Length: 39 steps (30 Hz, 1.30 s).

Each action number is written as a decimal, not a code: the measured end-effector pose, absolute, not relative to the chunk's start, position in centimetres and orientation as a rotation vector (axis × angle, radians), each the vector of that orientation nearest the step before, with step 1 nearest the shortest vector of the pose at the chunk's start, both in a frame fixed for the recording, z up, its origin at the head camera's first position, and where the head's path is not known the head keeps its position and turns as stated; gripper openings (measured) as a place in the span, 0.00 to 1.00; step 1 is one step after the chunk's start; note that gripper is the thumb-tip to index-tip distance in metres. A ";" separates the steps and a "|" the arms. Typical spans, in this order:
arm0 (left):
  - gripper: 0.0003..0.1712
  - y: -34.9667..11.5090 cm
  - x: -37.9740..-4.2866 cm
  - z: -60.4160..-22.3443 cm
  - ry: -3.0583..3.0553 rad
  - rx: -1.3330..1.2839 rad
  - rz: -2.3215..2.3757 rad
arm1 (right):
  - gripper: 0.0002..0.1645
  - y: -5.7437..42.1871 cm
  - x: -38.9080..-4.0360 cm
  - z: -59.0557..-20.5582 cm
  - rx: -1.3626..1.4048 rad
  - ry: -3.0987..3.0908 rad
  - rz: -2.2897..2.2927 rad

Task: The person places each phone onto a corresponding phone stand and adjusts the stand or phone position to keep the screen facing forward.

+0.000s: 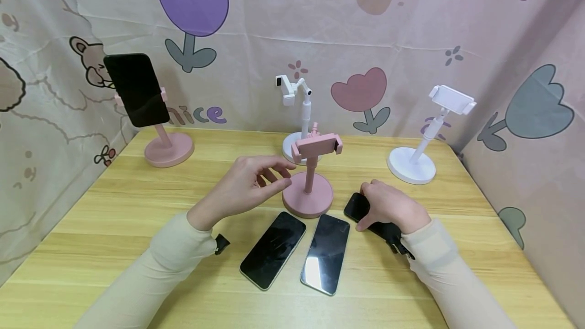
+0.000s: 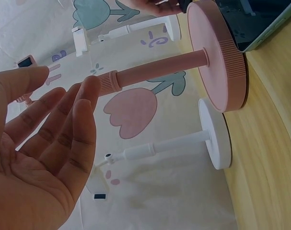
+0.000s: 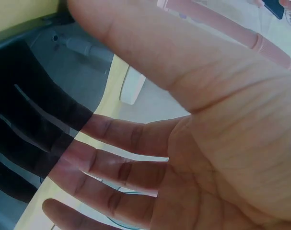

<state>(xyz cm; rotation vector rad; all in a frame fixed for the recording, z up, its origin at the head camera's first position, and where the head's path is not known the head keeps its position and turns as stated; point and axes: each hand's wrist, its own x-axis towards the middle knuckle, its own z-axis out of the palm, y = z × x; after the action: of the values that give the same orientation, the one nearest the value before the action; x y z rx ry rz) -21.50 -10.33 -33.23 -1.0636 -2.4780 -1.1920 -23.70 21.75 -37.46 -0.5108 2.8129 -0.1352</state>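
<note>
My left hand (image 1: 249, 184) is beside the pink phone stand (image 1: 308, 192), its fingers loosely bent and holding nothing. In the left wrist view the fingertips overlap that stand's ribbed collar (image 2: 108, 83). The stand's clamp (image 1: 317, 147) has no phone in it. My right hand (image 1: 393, 207) reaches over a black smartphone (image 1: 355, 207) on the table, thumb at one long edge and fingers at the other. Its dark glass (image 3: 54, 91) mirrors the fingers in the right wrist view. Between the hands two more smartphones, one black (image 1: 272, 250) and one reflective (image 1: 325, 255), lie face up.
At the back left a pink stand (image 1: 169, 150) carries a black phone (image 1: 137, 90). A white stand (image 1: 305, 116) is behind the middle pink one, and another white stand (image 1: 412, 165) is at the right. A printed cloth (image 1: 274, 24) hangs behind the wooden table (image 1: 219, 293).
</note>
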 end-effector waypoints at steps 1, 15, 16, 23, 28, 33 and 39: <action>0.14 -10.3 -21.5 -33.2 -2.478 -1.065 -1.194 | 0.46 21.7 -23.7 -37.4 -0.516 2.813 -0.136; 0.13 -10.5 -21.4 -33.3 -2.479 -1.065 -1.230 | 0.39 21.6 -23.8 -37.4 -0.539 2.777 -0.240; 0.13 -10.5 -21.4 -33.3 -2.480 -1.063 -1.230 | 0.40 21.7 -23.9 -37.5 -0.542 2.776 -0.246; 0.14 -10.5 -21.3 -33.1 -2.488 -1.055 -1.216 | 0.38 22.2 -24.2 -37.9 -0.581 2.796 -0.281; 0.13 -10.6 -21.4 -33.1 -2.479 -1.062 -1.216 | 0.41 22.4 -24.4 -38.0 -0.580 2.798 -0.301; 0.10 -10.9 -21.5 -33.0 -2.435 -1.071 -1.210 | 0.43 22.5 -24.5 -37.8 -0.584 2.806 -0.356; 0.10 -11.0 -21.4 -32.7 -2.438 -1.080 -1.198 | 0.46 22.6 -24.6 -37.6 -0.599 2.832 -0.363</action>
<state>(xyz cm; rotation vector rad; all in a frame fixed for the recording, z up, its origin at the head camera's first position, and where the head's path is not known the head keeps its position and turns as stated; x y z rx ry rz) -21.44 -11.01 -32.67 -1.0805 -2.4383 -1.1977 -24.62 22.61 -37.64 -0.5992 2.8323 -0.3630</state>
